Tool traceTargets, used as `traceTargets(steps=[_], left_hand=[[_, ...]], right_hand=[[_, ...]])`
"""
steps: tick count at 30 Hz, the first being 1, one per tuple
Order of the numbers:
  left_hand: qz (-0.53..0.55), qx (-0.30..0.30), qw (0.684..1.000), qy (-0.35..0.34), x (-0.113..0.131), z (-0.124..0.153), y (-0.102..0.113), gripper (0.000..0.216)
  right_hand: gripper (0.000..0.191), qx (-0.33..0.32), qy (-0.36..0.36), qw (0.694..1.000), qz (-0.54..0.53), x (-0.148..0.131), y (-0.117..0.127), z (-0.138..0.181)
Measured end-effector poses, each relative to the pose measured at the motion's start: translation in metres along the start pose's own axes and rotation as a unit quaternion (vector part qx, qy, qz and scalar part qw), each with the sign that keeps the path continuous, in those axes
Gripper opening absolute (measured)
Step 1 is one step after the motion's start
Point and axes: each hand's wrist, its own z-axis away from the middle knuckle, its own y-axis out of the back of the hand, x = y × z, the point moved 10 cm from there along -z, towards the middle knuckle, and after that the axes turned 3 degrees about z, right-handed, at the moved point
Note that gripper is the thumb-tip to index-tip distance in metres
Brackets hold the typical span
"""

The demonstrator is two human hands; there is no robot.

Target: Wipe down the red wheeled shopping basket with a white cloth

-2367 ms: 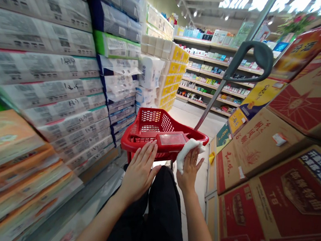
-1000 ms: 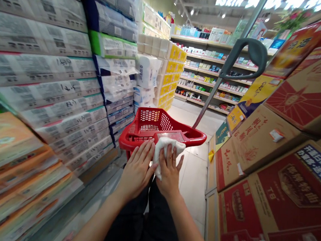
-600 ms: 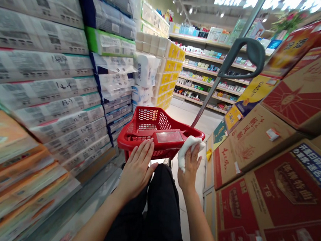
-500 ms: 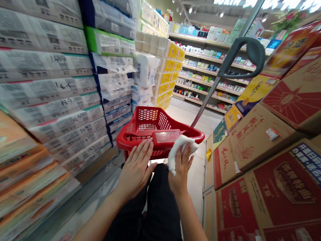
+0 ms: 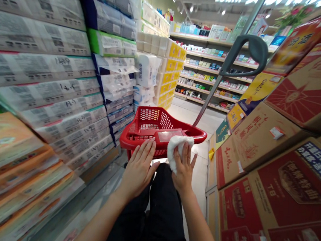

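A red plastic shopping basket [image 5: 126,143] with perforated walls stands in front of my knees. My left hand [image 5: 140,162] lies flat with its fingers stretched out, the fingertips resting at the near rim. My right hand [image 5: 183,167] presses a folded white cloth [image 5: 172,146] against the near side of the basket, right of the flat panel on its rim. Several of its fingers lie over the cloth and the little finger sticks out to the right. From the basket's far right side a metal pole [image 5: 213,93] rises to a grey loop handle [image 5: 229,59].
Wrapped paper packs [image 5: 54,68] are stacked high on the left, with orange packs [image 5: 24,175] nearer. Cardboard cartons [image 5: 260,145] line the right side closely. Pale floor tiles [image 5: 182,109] lead to stocked shelves [image 5: 212,57] at the back.
My right hand and the cloth have slid slightly left along the basket's near side. My left hand keeps its place at the rim. The view has shifted a little.
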Motion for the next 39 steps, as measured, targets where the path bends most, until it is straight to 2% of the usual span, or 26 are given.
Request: traceTargets(steps=[4,6,9,15,18,29,33,37,39], left_hand=[[0.007,0.000,1.000,0.003,0.001,0.000,0.001,0.062],[0.007,0.000,1.000,0.003,0.001,0.000,0.001,0.062],[0.007,0.003,1.000,0.003,0.000,0.001,0.001,0.062],[-0.001,0.008,1.000,0.005,-0.002,0.002,0.001,0.061],[-0.005,0.009,1.000,0.001,-0.001,0.002,0.002,0.061],[-0.013,0.006,1.000,-0.004,0.000,0.003,0.000,0.063],[-0.008,0.005,1.000,-0.003,0.000,0.002,0.001,0.063],[-0.003,0.006,1.000,-0.003,-0.001,0.002,0.002,0.063],[-0.003,0.006,1.000,-0.003,-0.001,0.002,0.002,0.063]], right_hand=[[0.088,0.004,-0.079,0.997,-0.013,0.045,-0.002,0.003],[0.085,0.015,-0.107,0.994,-0.026,0.054,-0.003,0.004],[0.084,0.021,-0.113,0.992,-0.056,0.038,-0.002,0.003],[0.090,0.000,-0.026,0.996,-0.084,-0.046,0.001,-0.005],[0.091,-0.003,-0.015,0.996,-0.089,-0.063,0.000,-0.005],[0.083,0.044,0.013,0.997,-0.062,-0.051,0.009,-0.007],[0.065,0.061,0.041,0.995,-0.073,-0.048,0.019,-0.005],[0.039,0.081,0.062,0.986,-0.135,-0.037,0.042,-0.007],[0.033,0.072,0.077,0.985,-0.136,-0.031,0.054,-0.012]])
